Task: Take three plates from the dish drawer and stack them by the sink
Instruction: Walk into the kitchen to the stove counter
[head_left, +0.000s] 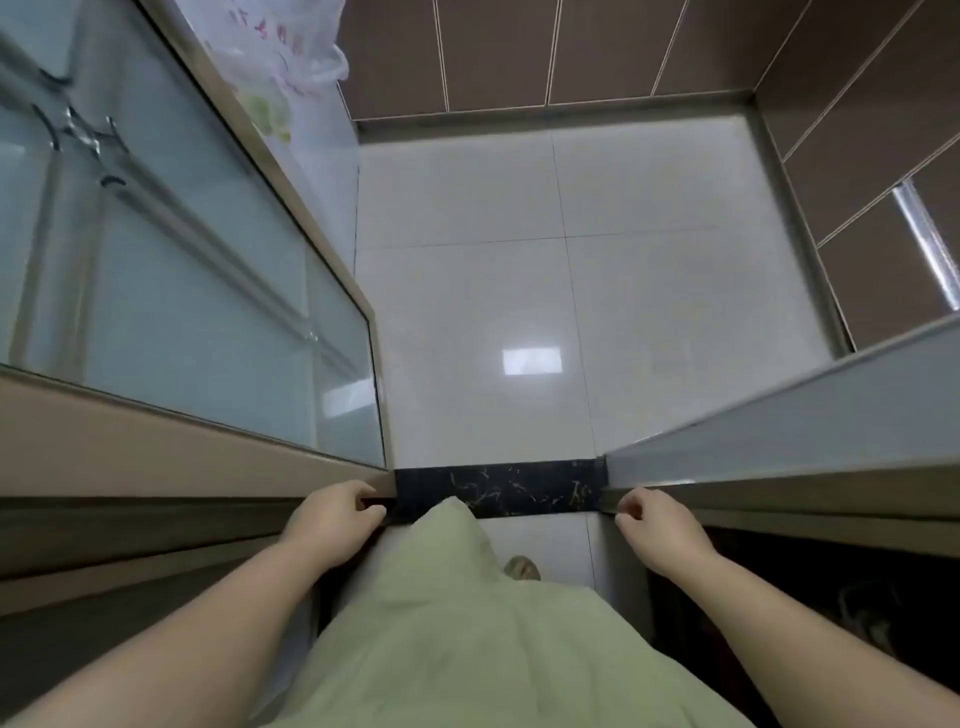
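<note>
Both hands curl on sliding door edges: left hand (332, 525), right hand (662, 530); neither grip holds plates.

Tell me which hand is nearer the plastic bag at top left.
Left. The left hand grips the frosted sliding door edge on the plastic bag's side, though well below it. The right hand is at the opposite door, farther across.

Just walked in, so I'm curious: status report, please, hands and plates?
Left hand curled on the left sliding door edge. Right hand at the right sliding door edge, grip unclear. No plates or drawer in view.
</note>
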